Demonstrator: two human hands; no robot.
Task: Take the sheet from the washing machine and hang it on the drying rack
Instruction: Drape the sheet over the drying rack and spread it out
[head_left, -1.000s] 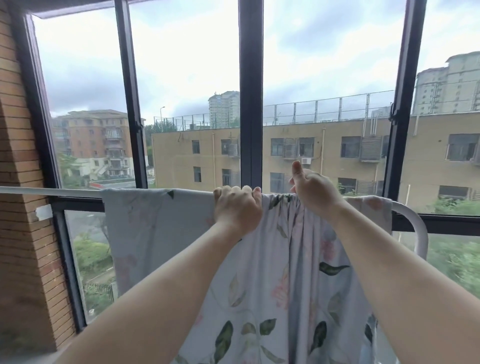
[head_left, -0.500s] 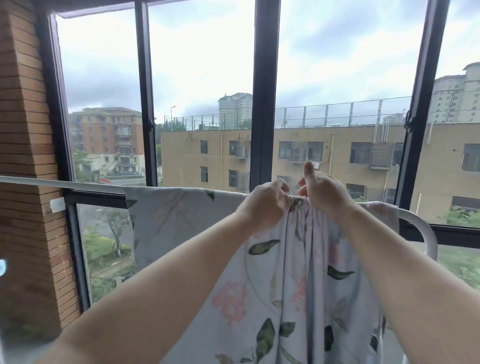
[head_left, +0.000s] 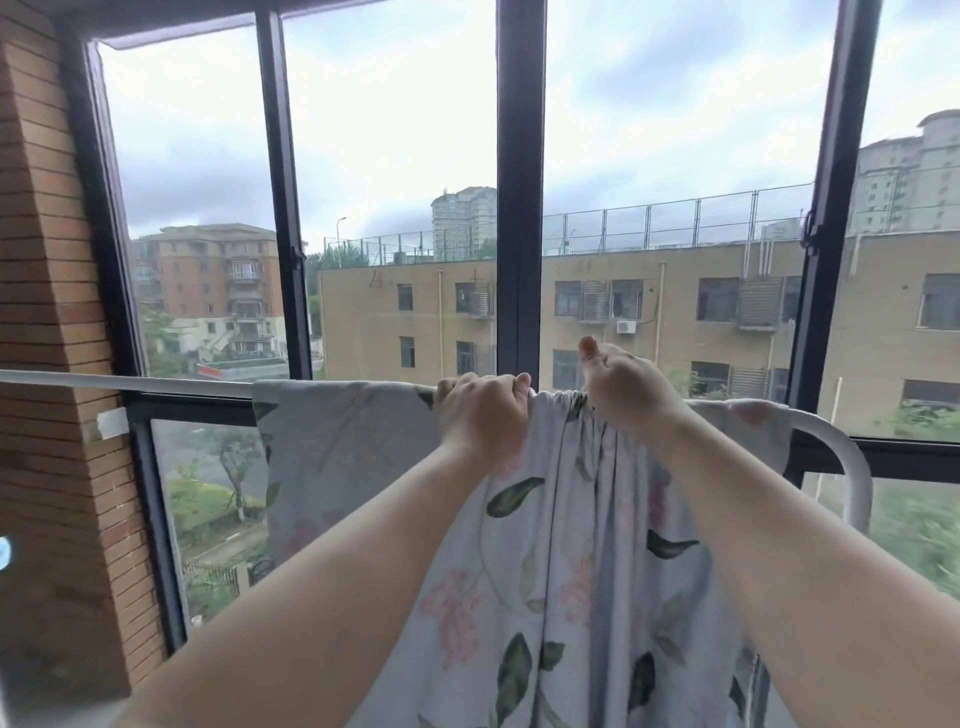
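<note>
Both arms outstretched, left hand (head_left: 480, 415) and right hand (head_left: 626, 389) fingers clenched on bunched sheet (head_left: 561, 545), atop drying rack (head_left: 130, 383)

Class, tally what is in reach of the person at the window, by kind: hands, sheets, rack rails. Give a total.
Hands: 2, left hand and right hand, both gripping the cloth.
Sheets: 1, floral sheet draped over the rail.
Rack rails: 1, white rail.
Total: 4

White drying rack (head_left: 130, 384): top rail runs horizontal across the window, curving down at the right end. Floral sheet (head_left: 353, 457) draped over the rail, flat on the left, bunched at centre.
</note>
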